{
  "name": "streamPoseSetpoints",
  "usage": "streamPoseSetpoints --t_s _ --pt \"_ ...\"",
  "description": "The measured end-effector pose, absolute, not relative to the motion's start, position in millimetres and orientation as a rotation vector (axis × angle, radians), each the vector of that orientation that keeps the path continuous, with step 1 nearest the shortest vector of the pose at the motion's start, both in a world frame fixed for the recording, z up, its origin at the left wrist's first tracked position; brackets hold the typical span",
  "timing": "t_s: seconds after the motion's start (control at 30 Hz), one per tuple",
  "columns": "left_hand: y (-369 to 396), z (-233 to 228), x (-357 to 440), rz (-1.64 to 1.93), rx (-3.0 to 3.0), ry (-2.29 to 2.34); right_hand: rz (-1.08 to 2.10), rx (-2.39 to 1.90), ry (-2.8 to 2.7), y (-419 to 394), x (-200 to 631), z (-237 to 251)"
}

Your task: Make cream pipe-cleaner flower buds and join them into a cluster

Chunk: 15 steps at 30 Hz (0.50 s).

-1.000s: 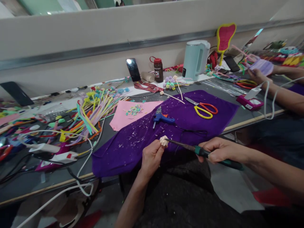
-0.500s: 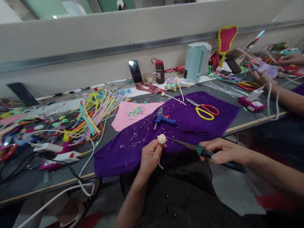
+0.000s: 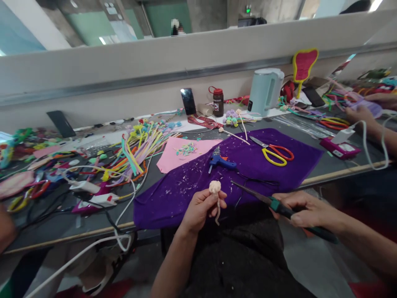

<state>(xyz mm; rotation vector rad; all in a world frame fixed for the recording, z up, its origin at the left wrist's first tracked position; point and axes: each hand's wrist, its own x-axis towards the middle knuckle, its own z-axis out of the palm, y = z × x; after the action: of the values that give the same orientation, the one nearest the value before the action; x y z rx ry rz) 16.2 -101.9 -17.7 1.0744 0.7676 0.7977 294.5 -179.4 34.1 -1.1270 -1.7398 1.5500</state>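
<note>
Left hand [image 3: 200, 207]: forearm rises from the lower edge of the view, wrist bent slightly, fingers [image 3: 217, 198] curled and closed with thumb and fingertips pinched together, back of the hand toward the camera. Right hand [image 3: 302, 209]: forearm enters from the lower right and runs leftward, hand closed in a fist-like grip, knuckles up, thumb lying along the top. Both hands are held at about the same height in front of the lap, well apart from each other, neither resting on anything.
</note>
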Motion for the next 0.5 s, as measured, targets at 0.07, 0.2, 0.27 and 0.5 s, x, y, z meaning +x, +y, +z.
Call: streamPoseSetpoints --t_s 0.07,0.2,0.27,0.5 --pt "-101 -16 13 0.793 1.010 0.741 1.534 -1.145 -1.729 -180 292 37" --pt "-100 -5 9 0.800 0.946 0.706 1.417 -1.181 -1.783 -179 290 42" --pt "-99 4 7 0.797 0.955 0.697 1.267 -1.221 -1.867 -174 291 43" --pt "-94 36 10 0.804 1.096 0.618 0.550 -1.318 -2.123 -122 276 51"
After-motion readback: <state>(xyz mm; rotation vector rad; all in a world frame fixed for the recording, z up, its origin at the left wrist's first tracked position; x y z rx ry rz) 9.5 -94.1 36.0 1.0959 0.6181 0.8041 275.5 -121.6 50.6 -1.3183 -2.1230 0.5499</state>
